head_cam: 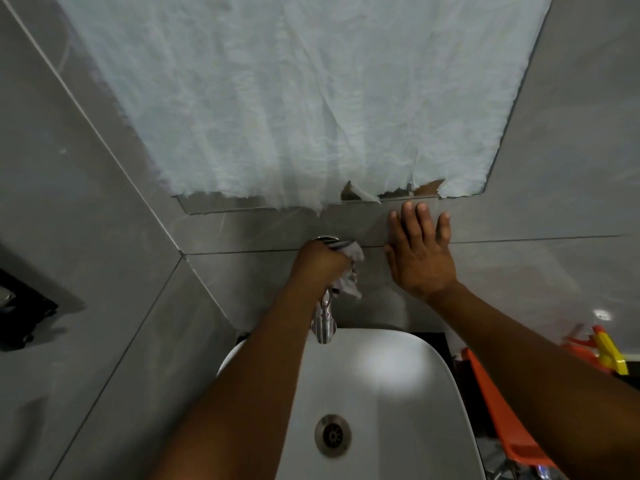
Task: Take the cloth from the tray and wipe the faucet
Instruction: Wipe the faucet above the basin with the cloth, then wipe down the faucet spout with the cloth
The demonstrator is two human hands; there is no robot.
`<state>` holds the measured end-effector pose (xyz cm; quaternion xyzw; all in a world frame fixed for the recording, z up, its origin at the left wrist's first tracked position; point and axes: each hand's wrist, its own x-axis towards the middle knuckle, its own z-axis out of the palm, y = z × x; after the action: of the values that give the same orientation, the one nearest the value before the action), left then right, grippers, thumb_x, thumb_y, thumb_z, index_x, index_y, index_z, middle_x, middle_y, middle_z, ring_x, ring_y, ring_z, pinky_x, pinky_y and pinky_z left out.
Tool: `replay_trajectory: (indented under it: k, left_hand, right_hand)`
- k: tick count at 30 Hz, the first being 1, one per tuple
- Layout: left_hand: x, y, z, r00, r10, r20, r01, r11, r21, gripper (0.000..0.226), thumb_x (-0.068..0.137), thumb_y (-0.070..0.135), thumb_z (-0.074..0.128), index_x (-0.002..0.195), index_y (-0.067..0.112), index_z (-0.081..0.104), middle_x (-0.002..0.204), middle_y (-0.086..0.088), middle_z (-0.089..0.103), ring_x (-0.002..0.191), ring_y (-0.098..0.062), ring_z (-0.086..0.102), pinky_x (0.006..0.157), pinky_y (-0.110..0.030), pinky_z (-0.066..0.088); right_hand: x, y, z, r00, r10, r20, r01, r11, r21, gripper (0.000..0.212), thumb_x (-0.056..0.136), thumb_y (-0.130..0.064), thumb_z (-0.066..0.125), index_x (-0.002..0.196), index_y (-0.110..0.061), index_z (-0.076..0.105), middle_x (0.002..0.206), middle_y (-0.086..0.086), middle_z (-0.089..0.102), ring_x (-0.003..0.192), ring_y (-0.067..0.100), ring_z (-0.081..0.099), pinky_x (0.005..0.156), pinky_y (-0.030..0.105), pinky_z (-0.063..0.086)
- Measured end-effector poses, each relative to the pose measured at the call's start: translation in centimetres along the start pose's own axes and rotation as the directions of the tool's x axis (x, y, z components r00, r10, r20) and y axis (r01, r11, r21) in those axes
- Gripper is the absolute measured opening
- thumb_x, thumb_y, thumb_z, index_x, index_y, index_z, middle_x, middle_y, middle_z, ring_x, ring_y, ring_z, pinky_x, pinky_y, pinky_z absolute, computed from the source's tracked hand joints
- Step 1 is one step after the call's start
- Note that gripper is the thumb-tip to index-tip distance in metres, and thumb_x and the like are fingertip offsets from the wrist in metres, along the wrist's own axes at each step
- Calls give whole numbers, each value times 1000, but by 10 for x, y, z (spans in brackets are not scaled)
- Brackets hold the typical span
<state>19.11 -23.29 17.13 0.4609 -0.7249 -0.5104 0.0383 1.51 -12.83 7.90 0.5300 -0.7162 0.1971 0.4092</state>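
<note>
My left hand (320, 263) is closed around a small grey cloth (349, 282) and presses it against the upper part of the chrome faucet (323, 322), which comes out of the grey tiled wall above a white basin (398, 393). Part of the cloth hangs out to the right of my fist. The faucet's spout shows below my hand, pointing down over the basin. My right hand (420, 252) lies flat on the wall tile to the right of the faucet, fingers spread, holding nothing. An orange tray (502, 410) sits at the lower right, partly hidden behind my right forearm.
A mirror covered with torn white paper (294, 98) fills the wall above. The basin has a metal drain (332, 434). A yellow and orange object (609, 355) lies at the right edge. A dark fitting (20, 306) is mounted on the left wall.
</note>
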Motion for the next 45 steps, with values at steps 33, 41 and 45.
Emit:
replay_trajectory:
  k: [33,41,45]
  left_hand:
    - [-114,-156,93,998,-30,57,62,219,-974,38,97,35,34,117,18,61,83,-16,75,78,-29,72,77,-41,60]
    - [-98,-89,173,992,123,38,-93,890,-446,34,81,4,70,115,9,68,106,-13,75,97,-29,72,86,-43,60]
    - [-52,-39,239,947,262,185,-258,965,-47,22,81,8,67,103,8,66,103,-9,72,92,-19,66,78,-28,51]
  right_hand:
    - [-66,-81,-142,161,162,974,-985,82,149,26,82,-21,76,106,-14,69,92,7,70,80,24,71,53,31,61]
    - [-147,5,-170,-10,359,933,-916,-377,135,15,86,-7,70,101,-3,71,70,3,77,55,12,71,46,24,56]
    - [-202,46,-185,-155,417,896,-770,-619,154,14,92,-2,61,102,4,68,61,2,75,49,12,70,41,20,53]
